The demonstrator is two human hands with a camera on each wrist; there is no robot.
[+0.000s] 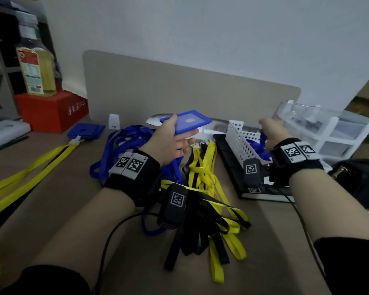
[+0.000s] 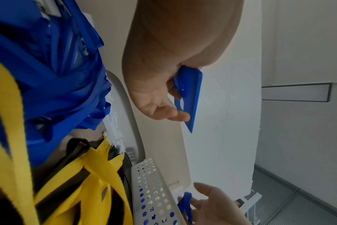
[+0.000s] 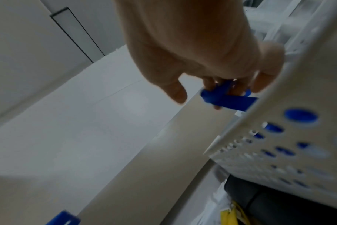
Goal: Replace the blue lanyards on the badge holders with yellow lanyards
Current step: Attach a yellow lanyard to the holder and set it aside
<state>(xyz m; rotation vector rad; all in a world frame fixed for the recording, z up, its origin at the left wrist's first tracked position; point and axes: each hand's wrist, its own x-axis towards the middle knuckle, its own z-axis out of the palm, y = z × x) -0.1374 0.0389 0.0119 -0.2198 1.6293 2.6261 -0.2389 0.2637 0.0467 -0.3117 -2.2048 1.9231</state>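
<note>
Left hand (image 1: 168,141) pinches the stiff, light blue badge holder (image 1: 186,121) by one edge; right hand (image 1: 272,132) lowers a limp blue lanyard (image 3: 227,99) into the white basket (image 1: 240,137)

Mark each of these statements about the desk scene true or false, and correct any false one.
1. The left hand holds a blue badge holder up off the desk. True.
2. The right hand holds a yellow lanyard. False: it grips a blue lanyard at the white perforated basket.
3. The yellow lanyards lie heaped on the desk between the two forearms. True.
4. The basket has only yellow lanyards inside. False: blue shows through its holes.
5. A second blue badge holder, on the desk to the left, has a yellow lanyard attached. True.
</note>
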